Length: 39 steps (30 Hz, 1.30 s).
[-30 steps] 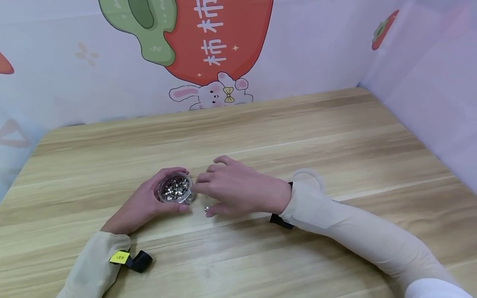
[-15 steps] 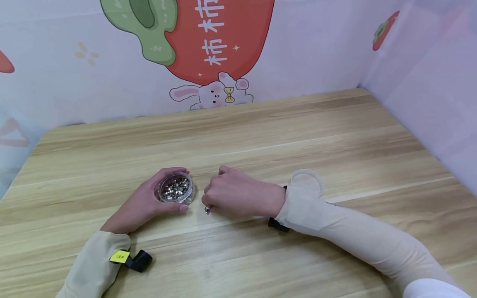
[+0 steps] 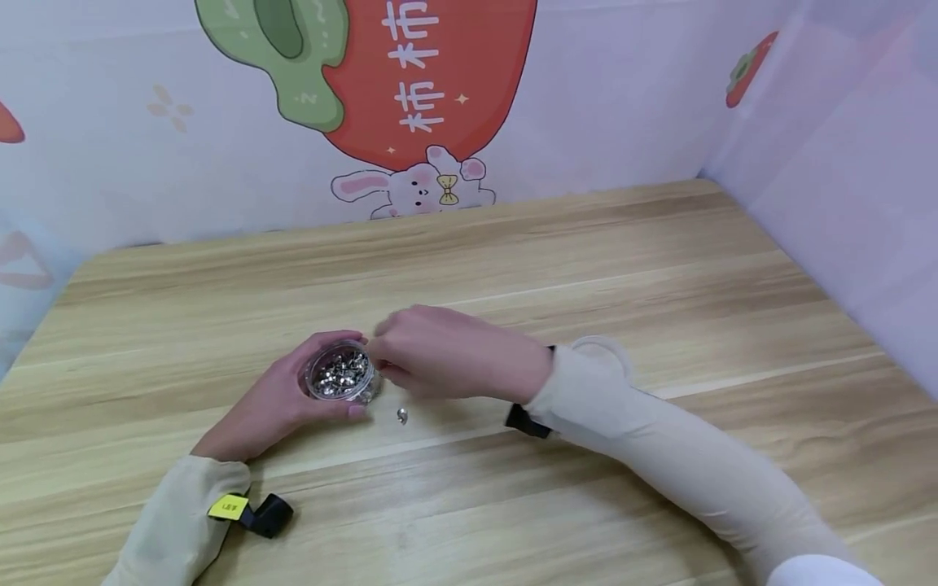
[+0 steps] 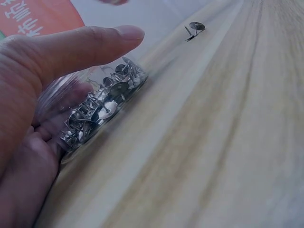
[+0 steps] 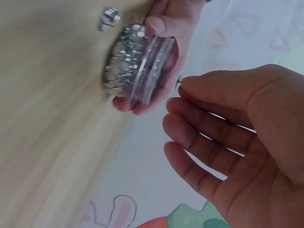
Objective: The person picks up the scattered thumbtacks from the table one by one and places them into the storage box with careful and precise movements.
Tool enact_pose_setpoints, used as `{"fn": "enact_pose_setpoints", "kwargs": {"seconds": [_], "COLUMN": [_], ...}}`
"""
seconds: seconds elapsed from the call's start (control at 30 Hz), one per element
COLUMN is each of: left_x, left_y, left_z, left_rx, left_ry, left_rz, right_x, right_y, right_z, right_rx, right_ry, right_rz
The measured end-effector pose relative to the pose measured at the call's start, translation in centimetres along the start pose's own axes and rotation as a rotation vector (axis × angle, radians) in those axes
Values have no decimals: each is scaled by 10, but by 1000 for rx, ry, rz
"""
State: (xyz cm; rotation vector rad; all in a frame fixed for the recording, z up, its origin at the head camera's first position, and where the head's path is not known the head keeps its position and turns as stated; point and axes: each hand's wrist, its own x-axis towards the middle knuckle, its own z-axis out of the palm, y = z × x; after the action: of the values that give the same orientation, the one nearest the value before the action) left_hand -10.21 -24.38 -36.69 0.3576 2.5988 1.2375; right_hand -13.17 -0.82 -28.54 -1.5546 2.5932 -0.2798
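Observation:
My left hand (image 3: 282, 395) grips a clear round jar (image 3: 370, 389) of silver thumbtacks (image 3: 339, 373) standing on the table. In the left wrist view, the thumb lies along the jar and tacks (image 4: 104, 102) show through its wall. My right hand (image 3: 447, 354) is raised beside the jar's right rim. Seen from the right wrist, its thumb and forefinger pinch a small thumbtack (image 5: 178, 82), mostly hidden by the fingertips; the other fingers are loosely bent. Loose thumbtacks (image 3: 401, 416) lie close together on the wood right of the jar; their exact number is unclear.
A clear round lid (image 3: 604, 352) lies on the wooden table (image 3: 476, 505), partly behind the right sleeve. A printed cloth wall (image 3: 615, 98) stands along the table's back and right side.
My right hand first hovered by the loose tacks, then lowered its fingers to them. Now it has risen left toward the jar with a thumbtack pinched. The left hand stays on the jar.

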Motion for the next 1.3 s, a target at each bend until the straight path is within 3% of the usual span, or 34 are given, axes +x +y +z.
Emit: {"fn": "enact_pose_setpoints", "kwargs": {"seconds": [0.23, 0.57, 0.73, 0.87, 1.1, 1.3], "left_x": [0, 2, 0, -1, 2, 1], "left_y": [-5, -10, -9, -7, 0, 0], "left_z": [0, 3, 1, -1, 0, -1], "left_rx": [-42, -46, -39, -18, 17, 1], "left_ry": [-34, -31, -25, -34, -39, -33], "left_rz": [-33, 42, 28, 40, 14, 0], "right_x": [34, 30, 30, 21, -18, -20], "right_y": [-13, -10, -13, -16, -9, -7], "right_z": [6, 10, 11, 10, 11, 14], "right_rx": [-78, -230, -247, -264, -239, -230], "right_ry": [43, 44, 22, 28, -44, -67], "right_rz": [-35, 12, -16, -52, -55, -82]}}
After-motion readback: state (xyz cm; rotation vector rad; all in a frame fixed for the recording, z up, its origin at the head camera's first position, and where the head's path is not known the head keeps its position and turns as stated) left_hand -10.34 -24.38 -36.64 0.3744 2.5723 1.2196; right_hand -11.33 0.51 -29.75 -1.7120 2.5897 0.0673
